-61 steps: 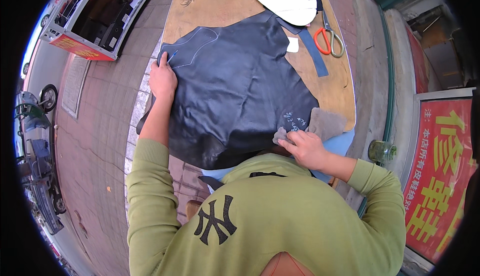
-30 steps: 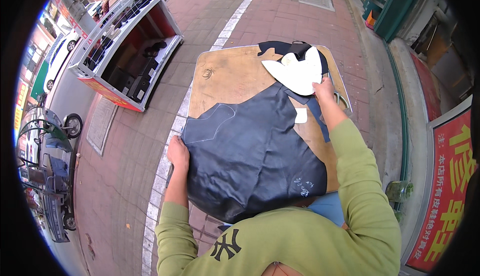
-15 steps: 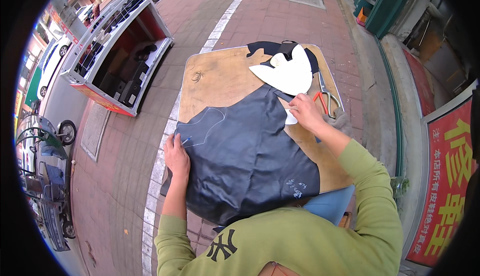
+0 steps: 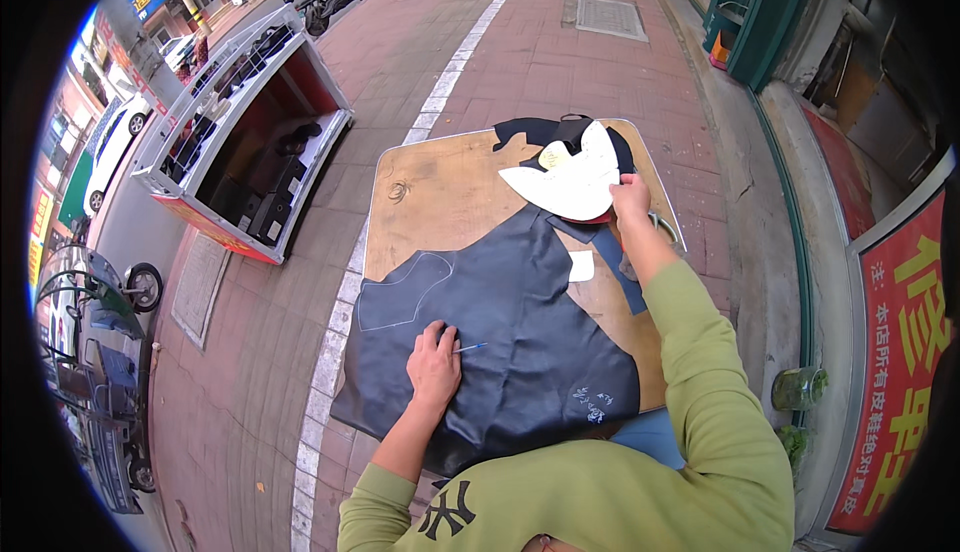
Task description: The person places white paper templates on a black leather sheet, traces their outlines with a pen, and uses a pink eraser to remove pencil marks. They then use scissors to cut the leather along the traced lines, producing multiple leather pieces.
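Note:
A large sheet of black leather [image 4: 500,312] drapes over the near part of the wooden table [image 4: 440,182], with a pale outline drawn on its left side. On the leather rests my left hand [image 4: 434,364], fingers curled around a slim blue pen [image 4: 470,348]. My right hand [image 4: 630,202] reaches to the far right and pinches the edge of a white pattern piece [image 4: 570,184]. Dark cut pieces [image 4: 525,132] lie beneath and behind that pattern. A small white card [image 4: 581,266] sits beside the leather's right edge. Scissors [image 4: 667,230] are mostly hidden by my right forearm.
A white-framed display cart [image 4: 265,152] with dark items stands on the paving to the left. A tricycle [image 4: 105,302] is parked beyond it. Shop doorways and a red sign [image 4: 890,352] line the right, with a jar of greenery [image 4: 798,389] near my elbow.
My left hand has moved right from the leather's left edge toward its middle, keeping the pen. My right hand has left the small white card and gone forward to the larger white pattern.

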A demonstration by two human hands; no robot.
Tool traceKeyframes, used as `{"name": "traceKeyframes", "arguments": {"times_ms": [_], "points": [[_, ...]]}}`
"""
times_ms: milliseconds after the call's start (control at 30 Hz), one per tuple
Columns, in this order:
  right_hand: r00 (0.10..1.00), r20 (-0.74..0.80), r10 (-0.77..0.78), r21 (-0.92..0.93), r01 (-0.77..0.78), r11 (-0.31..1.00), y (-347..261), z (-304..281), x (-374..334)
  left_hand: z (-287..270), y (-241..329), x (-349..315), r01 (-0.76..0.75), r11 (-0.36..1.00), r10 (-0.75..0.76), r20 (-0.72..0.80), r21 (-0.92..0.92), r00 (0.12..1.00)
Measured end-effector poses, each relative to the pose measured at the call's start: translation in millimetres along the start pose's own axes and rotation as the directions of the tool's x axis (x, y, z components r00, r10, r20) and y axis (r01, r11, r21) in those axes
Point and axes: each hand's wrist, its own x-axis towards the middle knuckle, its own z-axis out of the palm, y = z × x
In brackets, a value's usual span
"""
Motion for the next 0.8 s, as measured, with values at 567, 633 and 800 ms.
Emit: {"name": "traceKeyframes", "arguments": {"times_ms": [567,633,800], "points": [[0.741,0.670,-0.042,0.237,-0.160,0.958,-76,154,-86,4,-4,5,-0.021,1.000,0.021,0.006,0.003,1.000],[0.836,0.460,-0.300,-0.081,0.376,0.923,-75,140,-75,3,-4,3,-0.019,1.000,0.019,0.006,-0.003,1.000],[0.817,0.421,-0.394,-0.639,0.575,0.510,-54,61,-39,5,-6,2,-0.001,1.000,0.001,0.018,-0.015,1.000]]}}
